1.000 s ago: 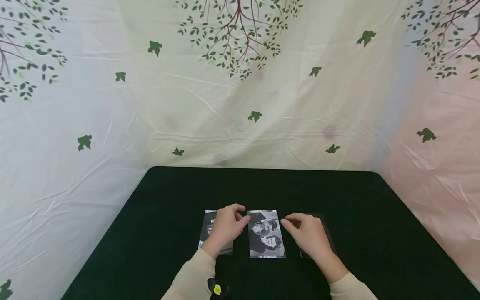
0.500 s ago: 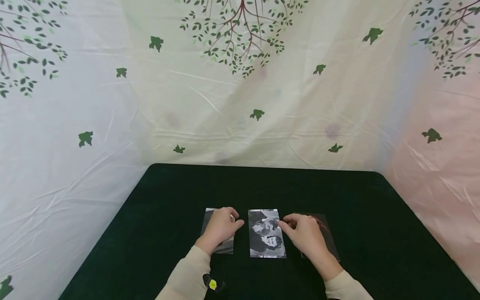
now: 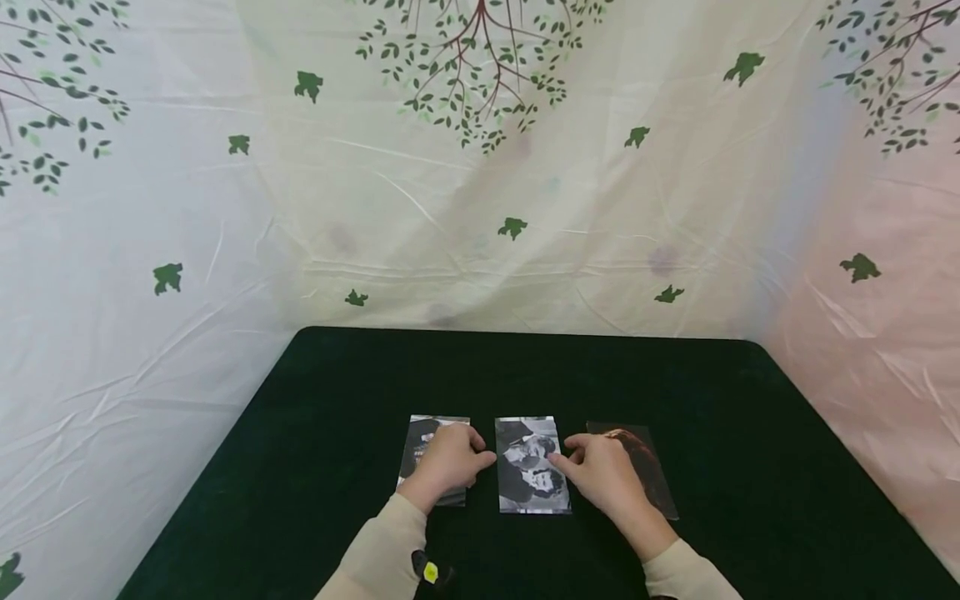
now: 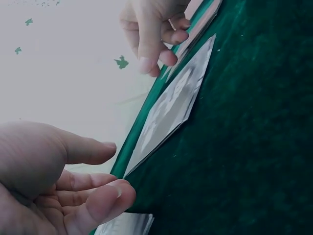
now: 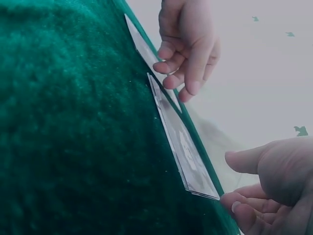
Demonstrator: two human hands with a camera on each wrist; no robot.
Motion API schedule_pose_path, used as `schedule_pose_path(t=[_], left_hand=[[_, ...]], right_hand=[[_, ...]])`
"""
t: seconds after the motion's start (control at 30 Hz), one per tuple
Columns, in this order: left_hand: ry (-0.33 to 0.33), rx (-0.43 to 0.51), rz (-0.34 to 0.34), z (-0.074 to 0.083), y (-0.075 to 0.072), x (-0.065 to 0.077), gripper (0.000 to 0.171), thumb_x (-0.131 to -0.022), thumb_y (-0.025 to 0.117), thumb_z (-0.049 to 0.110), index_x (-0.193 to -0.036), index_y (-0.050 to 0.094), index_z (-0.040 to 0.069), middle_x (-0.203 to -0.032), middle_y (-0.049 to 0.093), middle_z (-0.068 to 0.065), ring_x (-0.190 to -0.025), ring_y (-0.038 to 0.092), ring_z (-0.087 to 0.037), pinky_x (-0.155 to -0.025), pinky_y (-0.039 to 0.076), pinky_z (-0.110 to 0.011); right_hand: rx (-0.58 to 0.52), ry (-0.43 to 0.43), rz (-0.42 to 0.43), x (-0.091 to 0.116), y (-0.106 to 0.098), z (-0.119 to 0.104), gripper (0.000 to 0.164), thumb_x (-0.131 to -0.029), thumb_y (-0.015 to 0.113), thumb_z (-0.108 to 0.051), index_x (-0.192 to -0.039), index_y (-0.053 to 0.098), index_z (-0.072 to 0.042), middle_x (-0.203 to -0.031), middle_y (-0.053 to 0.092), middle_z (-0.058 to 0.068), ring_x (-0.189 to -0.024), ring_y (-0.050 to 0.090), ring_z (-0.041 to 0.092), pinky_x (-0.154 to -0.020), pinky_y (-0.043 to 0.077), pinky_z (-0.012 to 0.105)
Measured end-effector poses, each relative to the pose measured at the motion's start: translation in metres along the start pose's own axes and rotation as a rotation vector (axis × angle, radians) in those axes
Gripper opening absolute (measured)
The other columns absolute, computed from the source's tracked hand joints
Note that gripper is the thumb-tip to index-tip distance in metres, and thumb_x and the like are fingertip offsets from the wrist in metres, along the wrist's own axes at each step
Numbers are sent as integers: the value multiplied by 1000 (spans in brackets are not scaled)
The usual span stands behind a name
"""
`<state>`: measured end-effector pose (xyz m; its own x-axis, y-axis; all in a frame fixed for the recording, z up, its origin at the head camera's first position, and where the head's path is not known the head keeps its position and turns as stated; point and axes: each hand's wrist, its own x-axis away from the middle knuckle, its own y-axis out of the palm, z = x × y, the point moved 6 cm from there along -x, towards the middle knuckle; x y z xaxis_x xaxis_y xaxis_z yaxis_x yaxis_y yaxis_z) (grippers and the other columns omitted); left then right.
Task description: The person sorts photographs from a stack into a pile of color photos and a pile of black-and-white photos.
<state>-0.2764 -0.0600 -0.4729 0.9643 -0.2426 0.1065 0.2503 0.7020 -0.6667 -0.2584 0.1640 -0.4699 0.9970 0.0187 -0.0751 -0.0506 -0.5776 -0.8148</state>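
A black-and-white photo print [image 3: 533, 483] lies flat in the middle; in the right wrist view its near edge looks layered, like a small stack. My left hand [image 3: 447, 457] hovers over another black-and-white print [image 3: 415, 450], covering much of it, with thumb and fingers apart. My right hand [image 3: 606, 471] hangs between the middle print and a dark, glossy picture sheet [image 3: 651, 467] with reddish lines, hiding part of that sheet. Its thumb tip overlaps the middle print's right edge; whether it touches is unclear. Neither hand holds anything.
A dark green velvety cloth covers the table [image 3: 337, 375], whose far corners are rounded. Behind it hangs a pale fabric backdrop [image 3: 420, 250] printed with branches and green leaves. A black band with a yellow piece [image 3: 430, 572] sits by the left sleeve.
My left hand drew left from the middle print, then came slightly back. My right hand shifted left and a little nearer, uncovering more of the dark sheet. The prints stay in place.
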Motion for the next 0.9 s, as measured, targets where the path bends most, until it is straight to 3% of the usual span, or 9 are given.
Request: schedule_pose_path(t=[0.17,0.43,0.67,0.9], left_hand=[[-16,24,-29,2,9,0,27,-86,72,22,-100,66,0,-60,61,-2,-52,60,-15,-56,49,-32],[-31,28,-18,4,16,0,32,-86,73,23,-104,68,-3,-60,60,-2,-52,59,-15,-51,47,-32],[13,5,-18,8,19,-1,32,-87,72,22,-107,69,-3,-59,59,0,-49,59,-14,-49,46,-30],[8,4,-31,6,21,-1,33,-87,72,23,-108,69,-2,-60,60,-1,-50,59,-14,-50,47,-29]], right_hand=[[4,14,-38,0,8,2,45,-81,76,-34,-112,68,-1,-68,59,-4,-54,51,10,-50,41,28],[11,42,-73,-1,15,2,49,-80,77,-35,-114,67,-1,-65,57,-4,-54,51,11,-50,42,29],[-1,39,-88,0,16,0,47,-81,77,-34,-114,67,-1,-66,55,-3,-53,50,11,-49,41,29],[-6,53,-91,0,18,3,47,-81,77,-34,-114,67,-2,-67,55,-2,-54,50,12,-50,41,29]])
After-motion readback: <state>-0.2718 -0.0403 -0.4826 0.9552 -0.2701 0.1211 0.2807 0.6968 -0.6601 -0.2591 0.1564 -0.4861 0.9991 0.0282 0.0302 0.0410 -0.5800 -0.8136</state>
